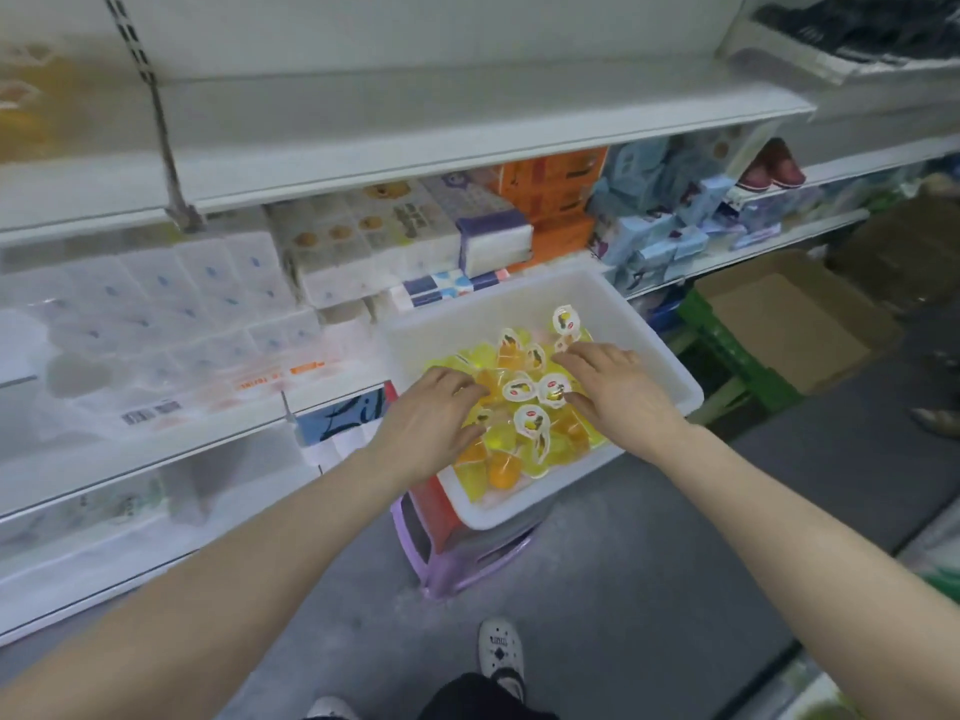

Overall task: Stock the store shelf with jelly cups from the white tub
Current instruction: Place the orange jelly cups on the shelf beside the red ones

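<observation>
Gathering step, by the look of it: reached into the tub (644, 324) with both hands, nothing yet carried to the shelf (467, 111). Stood above and beyond both hands, that shelf, bare along its visible board and well apart from the cups. Sat under the hands on a purple stool (467, 558), the tub, with tissue packs (171, 314) off to the left of the left hand and an open cardboard box (789, 324) to the right of the right hand. Held inside, a loose heap of yellow and orange jelly cups (524, 407), some lid up, some tipped on their sides, piled between and beneath the two hands. Lay on the heap's near-left side, the left hand (431, 423), fingers spread and bent down onto the cups. Lay on the far-right side, the right hand (608, 381), fingers likewise splayed over the lids. Could not tell whether either hand had actually closed round a cup; neither showed a clear pinch. Called for next, probably: fingers drawn together round a few cups, then lifted clear of the tub's rim and up to the shelf without spilling any.
</observation>
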`<state>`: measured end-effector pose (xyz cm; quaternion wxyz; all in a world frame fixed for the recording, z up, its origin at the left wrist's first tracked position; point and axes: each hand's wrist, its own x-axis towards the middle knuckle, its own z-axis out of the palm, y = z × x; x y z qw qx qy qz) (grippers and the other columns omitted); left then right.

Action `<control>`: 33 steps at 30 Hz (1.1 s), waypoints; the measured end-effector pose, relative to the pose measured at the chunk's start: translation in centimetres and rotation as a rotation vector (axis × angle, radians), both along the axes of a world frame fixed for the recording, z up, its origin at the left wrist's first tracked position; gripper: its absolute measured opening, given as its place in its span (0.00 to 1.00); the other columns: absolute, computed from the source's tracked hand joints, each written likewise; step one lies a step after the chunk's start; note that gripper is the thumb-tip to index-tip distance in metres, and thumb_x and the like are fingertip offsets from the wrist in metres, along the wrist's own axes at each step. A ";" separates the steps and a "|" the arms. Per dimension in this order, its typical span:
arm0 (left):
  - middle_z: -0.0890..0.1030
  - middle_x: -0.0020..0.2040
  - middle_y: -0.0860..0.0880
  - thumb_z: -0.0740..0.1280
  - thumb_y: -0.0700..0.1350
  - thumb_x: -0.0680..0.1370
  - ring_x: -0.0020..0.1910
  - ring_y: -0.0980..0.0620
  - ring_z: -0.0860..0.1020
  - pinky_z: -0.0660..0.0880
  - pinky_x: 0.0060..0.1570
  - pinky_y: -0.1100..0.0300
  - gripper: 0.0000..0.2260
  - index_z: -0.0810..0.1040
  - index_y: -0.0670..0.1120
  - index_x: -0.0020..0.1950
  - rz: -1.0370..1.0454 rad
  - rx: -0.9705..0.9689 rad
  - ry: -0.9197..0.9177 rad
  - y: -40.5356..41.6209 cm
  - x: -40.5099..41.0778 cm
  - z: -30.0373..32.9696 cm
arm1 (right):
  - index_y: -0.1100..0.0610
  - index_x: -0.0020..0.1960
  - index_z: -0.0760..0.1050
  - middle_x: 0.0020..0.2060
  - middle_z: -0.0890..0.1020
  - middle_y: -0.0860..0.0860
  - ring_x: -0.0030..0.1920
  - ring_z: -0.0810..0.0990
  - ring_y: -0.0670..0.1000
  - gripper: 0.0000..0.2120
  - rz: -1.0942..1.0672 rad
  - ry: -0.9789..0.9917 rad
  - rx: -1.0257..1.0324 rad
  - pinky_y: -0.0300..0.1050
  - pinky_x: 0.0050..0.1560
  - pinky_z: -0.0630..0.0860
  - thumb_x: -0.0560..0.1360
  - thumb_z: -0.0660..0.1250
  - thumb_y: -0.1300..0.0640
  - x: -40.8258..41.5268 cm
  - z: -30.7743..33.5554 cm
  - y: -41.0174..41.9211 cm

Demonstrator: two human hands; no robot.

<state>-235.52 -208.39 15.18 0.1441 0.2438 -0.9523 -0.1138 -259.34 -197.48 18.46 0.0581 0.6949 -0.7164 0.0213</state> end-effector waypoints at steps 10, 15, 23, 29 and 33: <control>0.81 0.49 0.42 0.77 0.43 0.67 0.48 0.39 0.78 0.77 0.49 0.50 0.19 0.81 0.41 0.56 0.177 0.134 -0.149 1.2 -3.2 -7.0 | 0.50 0.70 0.68 0.70 0.70 0.50 0.68 0.67 0.56 0.24 0.091 -0.065 0.522 0.52 0.65 0.68 0.75 0.66 0.52 -6.3 -7.6 -1.8; 0.81 0.49 0.42 0.78 0.43 0.65 0.48 0.40 0.78 0.77 0.49 0.50 0.20 0.81 0.41 0.55 0.209 0.108 -0.179 1.2 -3.6 -7.2 | 0.47 0.68 0.70 0.65 0.74 0.49 0.66 0.67 0.55 0.24 0.193 0.066 0.593 0.51 0.62 0.65 0.73 0.68 0.51 -6.5 -8.5 -3.7; 0.80 0.48 0.43 0.81 0.48 0.62 0.44 0.41 0.79 0.78 0.42 0.51 0.23 0.82 0.44 0.54 0.216 0.066 -0.273 1.4 -4.2 -6.6 | 0.51 0.66 0.67 0.57 0.75 0.53 0.54 0.76 0.56 0.27 0.126 -0.320 0.360 0.46 0.48 0.70 0.70 0.70 0.51 -7.9 -5.7 -5.1; 0.80 0.50 0.44 0.79 0.49 0.64 0.47 0.41 0.78 0.78 0.42 0.50 0.22 0.81 0.45 0.56 0.261 0.050 -0.286 1.5 -5.1 -6.5 | 0.55 0.67 0.68 0.57 0.76 0.55 0.55 0.76 0.59 0.26 0.034 -0.294 0.137 0.49 0.48 0.73 0.71 0.70 0.52 -8.8 -8.3 -4.9; 0.79 0.50 0.43 0.80 0.47 0.63 0.47 0.41 0.77 0.79 0.43 0.49 0.22 0.82 0.43 0.54 0.264 0.028 -0.298 1.3 -5.2 -6.9 | 0.57 0.64 0.71 0.54 0.76 0.56 0.53 0.76 0.59 0.21 0.051 -0.331 0.030 0.49 0.46 0.75 0.74 0.68 0.52 -9.3 -11.2 -3.1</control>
